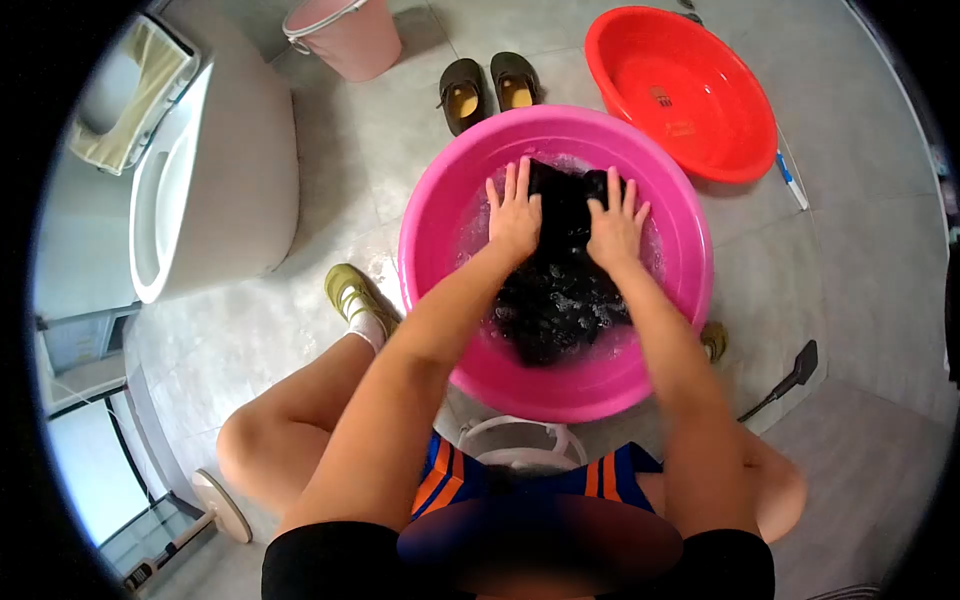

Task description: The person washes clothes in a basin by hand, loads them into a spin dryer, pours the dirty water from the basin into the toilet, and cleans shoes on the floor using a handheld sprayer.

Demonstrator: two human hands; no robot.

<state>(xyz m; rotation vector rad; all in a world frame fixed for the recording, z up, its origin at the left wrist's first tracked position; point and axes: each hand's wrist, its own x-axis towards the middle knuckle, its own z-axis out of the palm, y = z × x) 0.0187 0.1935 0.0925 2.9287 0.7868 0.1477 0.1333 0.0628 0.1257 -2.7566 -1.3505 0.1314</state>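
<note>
A black garment (565,270), its exact kind unclear, lies soaked in sudsy water inside a large pink basin (425,235). My left hand (515,212) rests along the cloth's left edge, fingers spread and pointing away from me. On the opposite edge, my right hand (616,222) lies with its fingers spread too, the thumb touching the cloth. Neither hand is wrapped around the fabric. The near part of the garment bulges above the foamy water.
A red basin (700,100) stands beyond the pink one at right, with a blue-and-white stick (790,180) beside it. Dark shoes (462,95) and a pink bucket (350,40) are at the back. A white toilet (235,170) stands left; a black-headed brush (795,370) lies right.
</note>
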